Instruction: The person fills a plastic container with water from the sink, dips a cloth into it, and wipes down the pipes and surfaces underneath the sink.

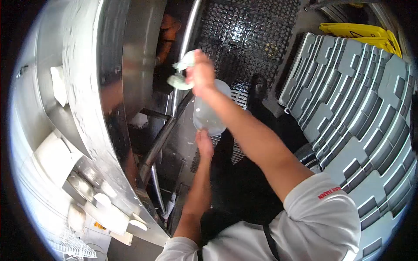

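Observation:
My left hand grips the near rim of a translucent plastic container with rounded ends, held over the floor beside the sink. Whether it is a deep tub or a shallow lid is hard to tell. Above its far end, my right hand is closed around a crumpled pale green and white cloth. That hand is slightly blurred, and its forearm crosses in front of part of the container.
A wet steel sink runs along the left, with white dishes and a white wire rack in it. Steel pipes stand below its edge. Stacked grey crates line the right, near yellow floor signs. A black rubber mat covers the floor.

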Demonstrator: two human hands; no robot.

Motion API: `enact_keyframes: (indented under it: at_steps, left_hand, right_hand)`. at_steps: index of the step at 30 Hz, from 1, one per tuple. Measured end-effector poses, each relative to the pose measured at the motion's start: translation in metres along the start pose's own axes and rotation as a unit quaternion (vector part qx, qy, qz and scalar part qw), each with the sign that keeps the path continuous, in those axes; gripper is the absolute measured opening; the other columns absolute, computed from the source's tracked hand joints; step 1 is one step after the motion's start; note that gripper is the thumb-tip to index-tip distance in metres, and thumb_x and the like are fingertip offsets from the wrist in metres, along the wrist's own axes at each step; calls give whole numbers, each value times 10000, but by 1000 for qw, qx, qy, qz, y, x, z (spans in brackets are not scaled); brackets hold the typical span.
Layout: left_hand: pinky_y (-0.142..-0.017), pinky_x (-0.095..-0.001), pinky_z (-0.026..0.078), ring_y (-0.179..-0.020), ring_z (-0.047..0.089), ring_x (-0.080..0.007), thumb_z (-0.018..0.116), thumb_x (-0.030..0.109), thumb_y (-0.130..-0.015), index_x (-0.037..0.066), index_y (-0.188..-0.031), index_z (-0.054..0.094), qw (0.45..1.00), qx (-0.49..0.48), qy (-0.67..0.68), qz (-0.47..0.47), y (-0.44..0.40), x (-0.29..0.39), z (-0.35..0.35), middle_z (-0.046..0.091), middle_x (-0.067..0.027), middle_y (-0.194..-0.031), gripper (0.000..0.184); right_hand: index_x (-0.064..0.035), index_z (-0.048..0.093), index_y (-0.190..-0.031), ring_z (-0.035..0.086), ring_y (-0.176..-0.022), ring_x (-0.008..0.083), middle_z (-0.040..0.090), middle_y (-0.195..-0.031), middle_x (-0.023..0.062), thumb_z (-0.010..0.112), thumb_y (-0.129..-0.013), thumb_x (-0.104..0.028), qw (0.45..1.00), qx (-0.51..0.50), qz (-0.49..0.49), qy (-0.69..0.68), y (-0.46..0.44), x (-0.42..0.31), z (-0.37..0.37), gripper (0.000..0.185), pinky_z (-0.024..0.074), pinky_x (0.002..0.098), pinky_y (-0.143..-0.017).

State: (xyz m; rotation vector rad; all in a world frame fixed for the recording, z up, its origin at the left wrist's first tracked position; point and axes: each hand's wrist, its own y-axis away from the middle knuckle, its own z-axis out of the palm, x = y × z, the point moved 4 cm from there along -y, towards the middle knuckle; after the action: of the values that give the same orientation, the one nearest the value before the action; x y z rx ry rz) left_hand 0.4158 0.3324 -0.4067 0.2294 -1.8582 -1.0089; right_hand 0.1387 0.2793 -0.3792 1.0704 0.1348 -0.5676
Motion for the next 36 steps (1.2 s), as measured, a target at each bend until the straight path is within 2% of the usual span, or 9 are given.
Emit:
enact_keyframes:
  at_steps: [6,12,13,16,20,26,30,32,36]
  left_hand:
    - [-777,-301,409,-851,515,-143,493,131,-829,-3,-994,573,999,-26,-20,13,-39,-37,11,589,-47,-951,227]
    - [-775,-315,426,-842,533,-160,477,176,-875,-27,-1011,580,991,-24,-131,9,-82,-43,31,613,-77,-935,265]
    - [-768,-309,427,-831,533,-151,477,164,-877,-20,-1016,583,995,-26,-101,4,-87,-59,28,613,-69,-927,254]
    - [-753,-293,429,-806,536,-132,475,132,-881,-2,-1032,590,998,-52,-32,8,-135,-87,49,613,-51,-908,233]
    - [-788,-275,417,-841,528,-123,440,100,-868,20,-1021,591,996,-62,-64,11,-181,-118,41,611,-37,-948,229]
    - [-799,-264,412,-852,543,-116,450,103,-856,29,-1004,616,985,-116,-118,38,-259,-183,-14,631,-18,-936,234]
    - [-869,-322,435,-956,587,-196,453,108,-844,13,-1105,598,942,-134,-301,71,-269,-173,-56,653,-105,-1017,314]
    - [-844,-295,432,-920,569,-154,452,64,-822,3,-1062,611,948,-135,-280,65,-280,-189,-78,649,-66,-984,295]
    - [-835,-280,430,-902,560,-131,454,36,-810,-3,-1032,621,946,-97,-309,26,-265,-212,-102,645,-37,-972,281]
  right_hand:
    - [-66,561,-992,525,-597,206,561,-736,90,453,-935,-300,968,-141,-27,206,25,5,-72,263,459,356,-563]
    - [-117,579,-1109,586,-893,415,620,-940,209,581,-809,-146,485,-239,-409,736,-18,95,-138,301,464,457,-808]
    - [-121,599,-1117,584,-929,418,628,-959,198,600,-782,-158,489,-255,-253,795,-25,98,-145,337,458,474,-832]
    - [-109,618,-1098,591,-946,392,634,-947,188,626,-746,-184,434,-197,-220,851,-107,168,-199,360,458,477,-832]
    - [-12,614,-1090,610,-949,372,635,-994,224,594,-818,-226,745,-119,-160,637,-130,137,-184,347,485,399,-829]
    - [-65,581,-1002,631,-712,209,635,-832,83,532,-911,-282,970,-153,0,191,-195,173,-122,241,505,375,-568]
    - [-69,585,-985,582,-824,189,593,-858,43,500,-903,-169,919,-390,4,64,-227,254,-47,155,504,367,-742]
    - [-30,587,-1080,583,-998,302,628,-1054,151,516,-910,-282,735,-466,-285,402,-222,281,-3,313,438,349,-883]
    - [-126,606,-1125,554,-1062,331,598,-1130,155,512,-880,-248,674,-505,-404,358,-251,329,-19,289,439,390,-916]
